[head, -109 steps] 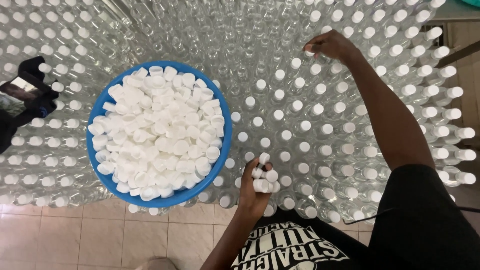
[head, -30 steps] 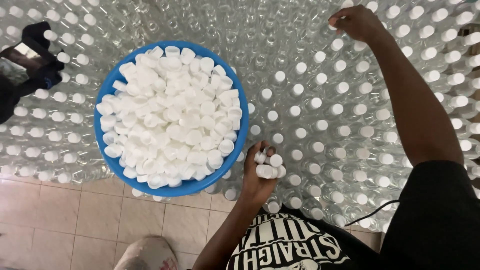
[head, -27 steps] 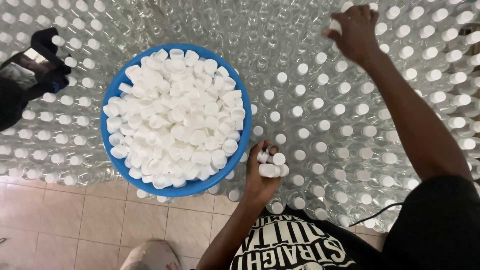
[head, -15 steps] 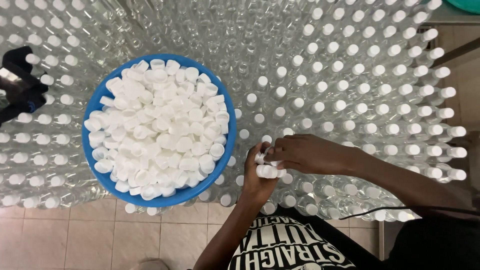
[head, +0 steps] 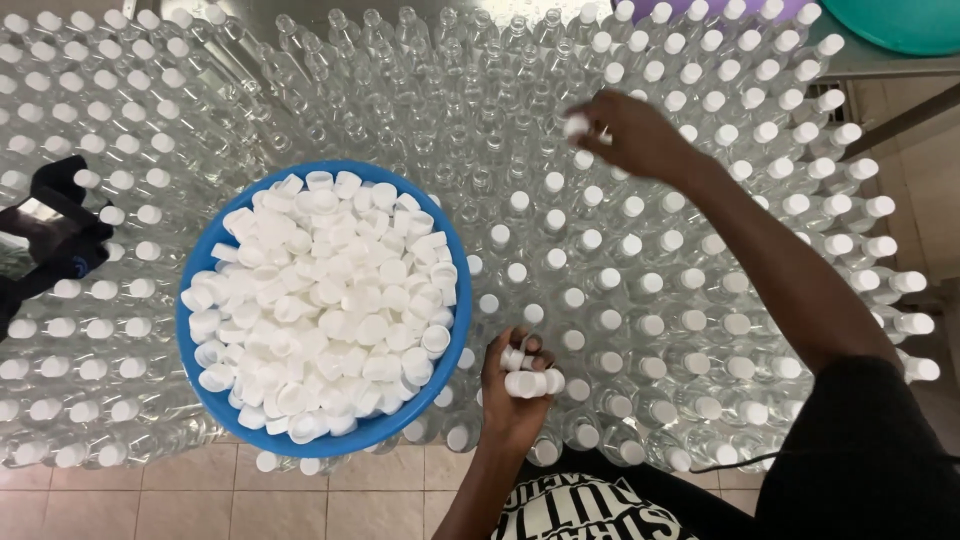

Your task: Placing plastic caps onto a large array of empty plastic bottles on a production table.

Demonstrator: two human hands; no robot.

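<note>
- Hundreds of clear plastic bottles (head: 640,300) stand packed upright in rows across nearly the whole view; the field is cut off at the top, left and right edges, so its full extent cannot be told.
- Most bottles near the right and left sides wear white caps, while a patch in the upper middle, around the uncapped bottles (head: 470,110), shows open necks; glare and clear plastic make the exact border hard to trace.
- Resting on top of the bottles at left centre is a round blue basin (head: 205,385), heaped with loose white caps (head: 320,310); the heap hides its floor and the bottles under it.
- Left hand (head: 515,385) hovers just beside the basin's right rim, fingers curled around a small clutch of white caps (head: 530,378); how many it holds cannot be counted, since the fingers cover some.
- Right hand (head: 630,135) reaches far out over the bottles near the uncapped patch, fingertips pinched on a single white cap (head: 577,125); motion blur hides whether the cap touches a bottle neck.
- Right forearm crosses over several rows and hides the bottles beneath it.
- At the left edge a black object (head: 55,240) with straps lies among the bottles, partly cut off and hard to identify.
- A teal tub (head: 900,25) shows only a slice in the top right corner.
- Tiled floor (head: 200,500) shows below the bottles.
</note>
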